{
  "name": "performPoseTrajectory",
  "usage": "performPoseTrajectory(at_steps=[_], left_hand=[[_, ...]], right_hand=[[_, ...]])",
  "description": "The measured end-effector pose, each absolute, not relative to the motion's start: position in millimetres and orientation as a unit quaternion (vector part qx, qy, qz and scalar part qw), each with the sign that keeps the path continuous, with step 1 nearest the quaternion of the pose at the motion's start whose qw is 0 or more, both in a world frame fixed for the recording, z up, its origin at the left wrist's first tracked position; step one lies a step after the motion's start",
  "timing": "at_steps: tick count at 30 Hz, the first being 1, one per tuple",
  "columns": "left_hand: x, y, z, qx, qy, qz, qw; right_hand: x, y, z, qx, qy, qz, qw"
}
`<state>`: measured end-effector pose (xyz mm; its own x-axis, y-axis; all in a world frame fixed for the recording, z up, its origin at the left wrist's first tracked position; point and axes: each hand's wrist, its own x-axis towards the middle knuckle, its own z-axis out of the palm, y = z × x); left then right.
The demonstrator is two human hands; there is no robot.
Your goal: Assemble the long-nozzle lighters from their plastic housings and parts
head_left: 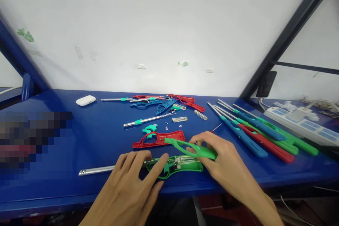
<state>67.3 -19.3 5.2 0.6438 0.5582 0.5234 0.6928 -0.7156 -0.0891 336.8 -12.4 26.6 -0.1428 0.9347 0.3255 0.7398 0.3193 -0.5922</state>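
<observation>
My left hand (132,180) lies with its fingers spread over the metal tube (95,170) and the front of an open green lighter half (182,165) near the bench's front edge, pressing it down. My right hand (219,159) pinches a loose green cover shell (190,148) and holds it tilted just above that half. A red shell half (159,139) lies right behind them, with a small teal trigger piece (150,129) beside it.
Finished lighters in blue, green and red (259,134) lie in a row at the right. More loose parts and tubes (164,104) sit at the back centre. A white earbud case (85,100) is at the back left, a power strip (299,122) at the far right.
</observation>
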Motion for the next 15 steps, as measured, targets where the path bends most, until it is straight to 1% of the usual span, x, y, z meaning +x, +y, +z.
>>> performPoseTrajectory(at_steps=[4, 9, 15], left_hand=[[60.3, -18.9, 5.1, -0.879, -0.37, -0.281, 0.104], [46.0, -14.1, 9.4, -0.849, -0.41, -0.333, 0.037], [28.7, -4.3, 19.5, -0.819, -0.446, -0.36, -0.018]], right_hand=[[338.8, -15.7, 29.6, -0.576, -0.734, 0.138, 0.334], [342.5, -21.3, 31.5, -0.547, -0.752, 0.135, 0.342], [337.0, -27.1, 36.1, -0.518, -0.797, 0.145, 0.275]])
